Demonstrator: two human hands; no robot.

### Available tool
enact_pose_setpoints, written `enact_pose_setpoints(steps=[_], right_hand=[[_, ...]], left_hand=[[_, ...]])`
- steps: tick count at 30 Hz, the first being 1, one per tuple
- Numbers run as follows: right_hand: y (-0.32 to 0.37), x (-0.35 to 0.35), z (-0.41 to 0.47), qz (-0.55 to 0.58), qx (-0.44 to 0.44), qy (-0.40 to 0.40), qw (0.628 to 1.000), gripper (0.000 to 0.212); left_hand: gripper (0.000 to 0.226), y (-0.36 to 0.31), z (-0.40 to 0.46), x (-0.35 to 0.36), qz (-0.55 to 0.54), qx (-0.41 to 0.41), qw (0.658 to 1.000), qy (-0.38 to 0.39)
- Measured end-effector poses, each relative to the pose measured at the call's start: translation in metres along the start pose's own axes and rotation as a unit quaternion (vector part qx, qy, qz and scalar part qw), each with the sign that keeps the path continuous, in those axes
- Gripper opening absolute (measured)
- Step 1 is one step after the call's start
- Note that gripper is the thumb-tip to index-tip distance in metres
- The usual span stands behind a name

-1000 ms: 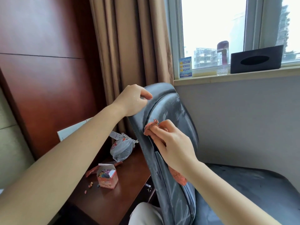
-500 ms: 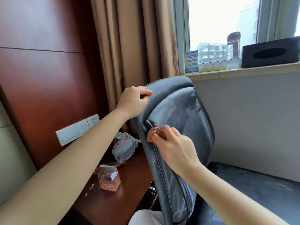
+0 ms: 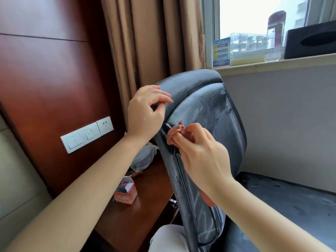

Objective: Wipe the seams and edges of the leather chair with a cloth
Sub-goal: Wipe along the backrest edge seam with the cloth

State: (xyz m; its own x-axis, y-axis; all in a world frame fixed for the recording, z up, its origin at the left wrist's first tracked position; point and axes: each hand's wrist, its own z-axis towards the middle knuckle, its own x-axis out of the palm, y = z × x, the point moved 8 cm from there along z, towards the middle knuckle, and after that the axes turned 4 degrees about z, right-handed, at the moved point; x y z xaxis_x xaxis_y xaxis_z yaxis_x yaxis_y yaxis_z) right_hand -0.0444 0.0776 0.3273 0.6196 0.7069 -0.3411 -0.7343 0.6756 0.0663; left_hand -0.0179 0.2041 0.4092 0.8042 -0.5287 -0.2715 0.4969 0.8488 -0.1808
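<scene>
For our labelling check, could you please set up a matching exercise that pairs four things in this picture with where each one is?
Things:
1. cloth
2. left hand
3. tissue box
4. small carton

Places:
A. on the windowsill
B. on the wooden desk
C. pinched in the right hand at the chair's side seam
D. on the upper edge of the chair back

Pairs: 1-C, 2-D, 3-A, 4-B
</scene>
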Motion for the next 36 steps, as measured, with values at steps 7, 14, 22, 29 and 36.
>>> enact_pose_setpoints(steps=[7, 14, 22, 29, 36], right_hand=[[-0.007, -0.002, -0.033, 0.018, -0.022, 0.024, 0.999, 0.019], [-0.019, -0.01, -0.024, 0.14, 0.082, 0.019, 0.987, 0.019], [-0.017, -0.008, -0.06, 0.219, 0.139, 0.0, 0.966, 0.02], [-0.025, -0.007, -0.041, 0.218, 0.176, 0.028, 0.96, 0.018], [-0.037, -0.011, -0.078, 0.187, 0.197, 0.047, 0.961, 0.024]], left_hand=[[0.027, -0.004, -0.01, -0.011, -0.043, -0.012, 0.999, -0.02], [0.028, -0.012, -0.017, -0.014, -0.003, -0.026, 0.999, -0.034], [0.025, -0.028, -0.023, -0.023, 0.028, 0.009, 0.999, -0.038], [0.028, -0.039, -0.035, -0.021, 0.064, 0.038, 0.996, -0.041], [0.027, -0.047, -0.062, -0.01, 0.191, 0.153, 0.969, 0.039]])
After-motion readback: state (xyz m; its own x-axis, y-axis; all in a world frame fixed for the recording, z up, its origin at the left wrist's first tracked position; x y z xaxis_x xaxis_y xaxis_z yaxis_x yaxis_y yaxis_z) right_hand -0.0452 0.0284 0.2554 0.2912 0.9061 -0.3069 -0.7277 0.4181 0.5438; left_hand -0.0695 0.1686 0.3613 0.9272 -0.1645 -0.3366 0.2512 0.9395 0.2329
